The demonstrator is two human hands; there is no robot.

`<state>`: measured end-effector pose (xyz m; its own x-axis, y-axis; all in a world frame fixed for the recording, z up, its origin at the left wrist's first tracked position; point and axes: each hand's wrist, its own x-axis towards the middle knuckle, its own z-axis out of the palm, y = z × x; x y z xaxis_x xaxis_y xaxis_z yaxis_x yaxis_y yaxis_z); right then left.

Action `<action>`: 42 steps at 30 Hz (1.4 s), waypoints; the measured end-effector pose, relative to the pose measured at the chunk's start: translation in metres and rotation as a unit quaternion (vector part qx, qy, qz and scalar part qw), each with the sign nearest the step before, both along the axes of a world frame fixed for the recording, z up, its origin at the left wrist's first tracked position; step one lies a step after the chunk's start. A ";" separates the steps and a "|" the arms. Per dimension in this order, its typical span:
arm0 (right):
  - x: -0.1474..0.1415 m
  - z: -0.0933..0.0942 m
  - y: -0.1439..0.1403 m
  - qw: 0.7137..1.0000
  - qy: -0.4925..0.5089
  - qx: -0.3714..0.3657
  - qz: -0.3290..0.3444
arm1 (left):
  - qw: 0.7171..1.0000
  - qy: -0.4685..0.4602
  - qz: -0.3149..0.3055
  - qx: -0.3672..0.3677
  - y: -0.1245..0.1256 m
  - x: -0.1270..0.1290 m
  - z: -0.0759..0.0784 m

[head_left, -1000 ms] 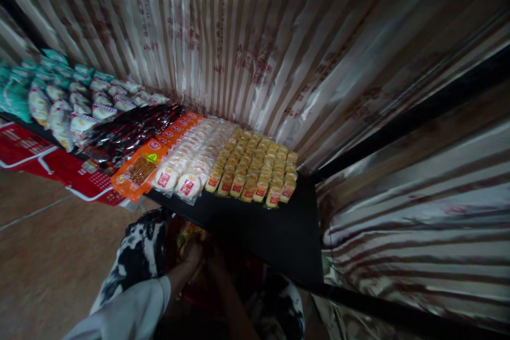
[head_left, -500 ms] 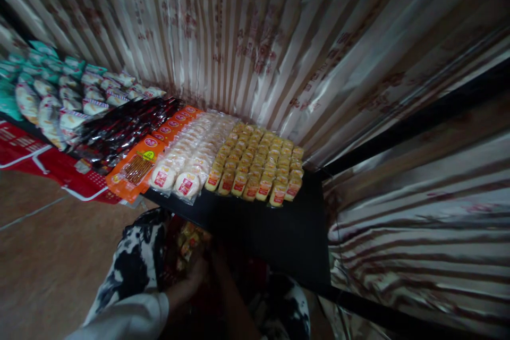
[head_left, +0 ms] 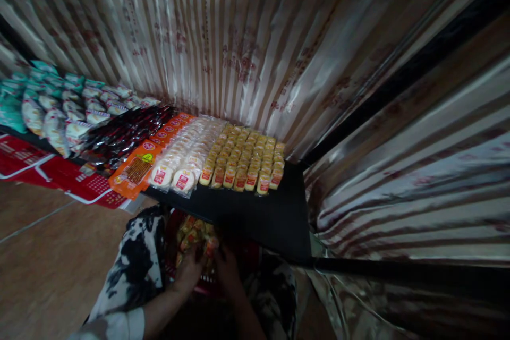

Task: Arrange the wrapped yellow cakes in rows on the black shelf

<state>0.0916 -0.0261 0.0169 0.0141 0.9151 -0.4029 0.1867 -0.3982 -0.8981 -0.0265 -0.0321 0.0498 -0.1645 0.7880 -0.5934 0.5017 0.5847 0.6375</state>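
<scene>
At the far left, teal and white bags [head_left: 51, 103] stand in rows on a black table [head_left: 255, 218], with red baskets [head_left: 24, 154] with white handles below its front edge, above a brown floor [head_left: 40, 255]. Next along the table come glossy dark packets [head_left: 123, 135], heaped at a slant, then a row of orange packets [head_left: 137, 170], then two columns of clear-wrapped white round snacks [head_left: 183, 180]. Below these, between the legs of black-and-white trousers [head_left: 131, 260], a red basket [head_left: 207, 290] holds a jumble of small yellowish packets [head_left: 189, 231], partly under the table's edge. The left hand [head_left: 190, 271] reaches in among them; its fingers are too dim to tell whether they pinch one. The right hand [head_left: 226, 268] is just beside it, near a packet with a red patch; whether its fingers grip it cannot be told. Above, yellow snack packs [head_left: 243, 156] stand in tight rows near the table's bare right end. A striped curtain [head_left: 398, 180] hangs beyond, crossed by a black bar [head_left: 374, 90].
</scene>
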 end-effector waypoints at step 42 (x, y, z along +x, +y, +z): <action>0.142 0.064 0.154 0.896 -0.304 0.256 -0.198 | 0.846 0.122 -0.259 0.449 0.129 0.132 0.068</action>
<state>0.2335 0.1278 0.0811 0.4536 0.8523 0.2604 0.6382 -0.1068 -0.7624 0.1058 0.0967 0.1177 0.3104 0.9070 0.2846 0.7235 -0.4196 0.5482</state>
